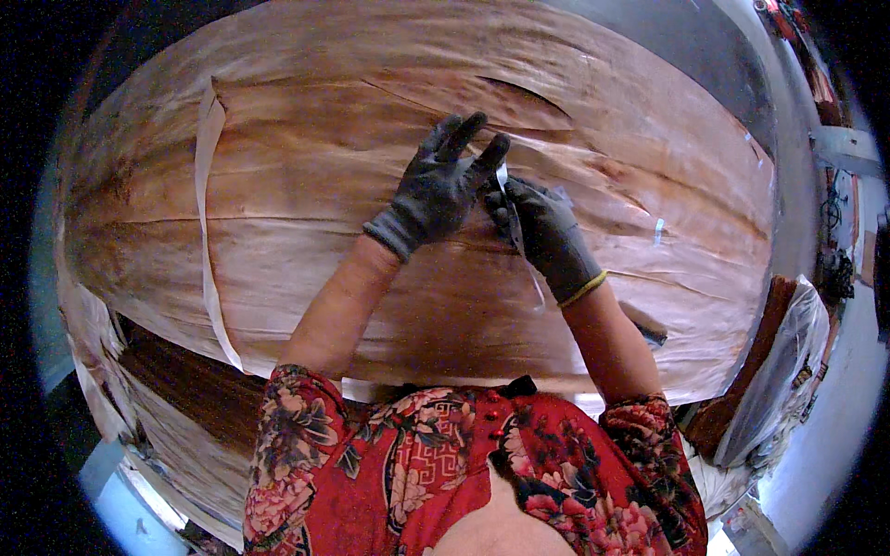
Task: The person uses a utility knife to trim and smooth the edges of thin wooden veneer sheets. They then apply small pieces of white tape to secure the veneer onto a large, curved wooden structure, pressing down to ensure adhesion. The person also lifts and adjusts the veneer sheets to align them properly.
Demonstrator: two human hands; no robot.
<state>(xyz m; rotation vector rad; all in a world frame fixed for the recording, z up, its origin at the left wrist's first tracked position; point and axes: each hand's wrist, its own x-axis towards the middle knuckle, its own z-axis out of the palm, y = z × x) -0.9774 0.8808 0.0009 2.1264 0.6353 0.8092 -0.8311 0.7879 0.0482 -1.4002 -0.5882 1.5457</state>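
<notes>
A large sheet of reddish-brown wood veneer (306, 167) lies spread below my hands, with long grain lines and some wrinkles. Both hands wear dark grey knit gloves. My right hand (547, 227) pinches a thin whitish strip of tape (517, 227), whose tail hangs down toward me over the veneer. Close beside the strip's upper end is my left hand (434, 190), its fingers spread apart with nothing seen in them. Whether its nearest fingertip touches the strip, I cannot tell. Beyond my hands, a dark lens-shaped split (527, 95) shows in the veneer.
A long pale strip (202, 199) runs across the sheet's left part. A small bluish-white tape piece (659, 232) sits on the right part. A dark object (646, 326) is partly hidden by my right forearm. Plastic-wrapped brown sheets (774, 371) stand at the lower right.
</notes>
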